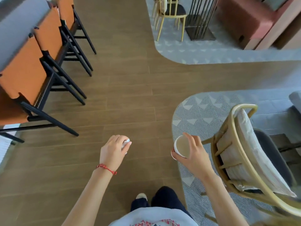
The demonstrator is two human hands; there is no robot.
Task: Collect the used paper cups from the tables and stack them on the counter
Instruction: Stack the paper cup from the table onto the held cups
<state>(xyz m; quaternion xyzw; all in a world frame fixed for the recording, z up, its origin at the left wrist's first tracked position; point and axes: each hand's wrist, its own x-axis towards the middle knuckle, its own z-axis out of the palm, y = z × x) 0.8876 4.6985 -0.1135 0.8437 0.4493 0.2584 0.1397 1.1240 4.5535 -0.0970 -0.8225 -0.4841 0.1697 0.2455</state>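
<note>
My right hand (194, 154) grips a white paper cup (182, 146) tipped toward me, so its pale, empty inside shows. Thumb and fingers wrap around its wall. My left hand (114, 148) is closed around a small white object (126, 142); only a crumpled-looking white edge pokes out past the fingers, and I cannot tell whether it is a cup or paper. A red string bracelet sits on the left wrist. Both hands hang over the brown wooden floor (127, 88) as I stand in an aisle.
Orange-backed chairs with black legs (40, 62) line a grey table edge (14, 30) on the left. A gold-framed chair (244, 152) stands close at my right on a patterned grey rug (200, 111). Farther off are another gold chair (172, 12), a metal table base (200, 18) and a reddish sofa (250, 22).
</note>
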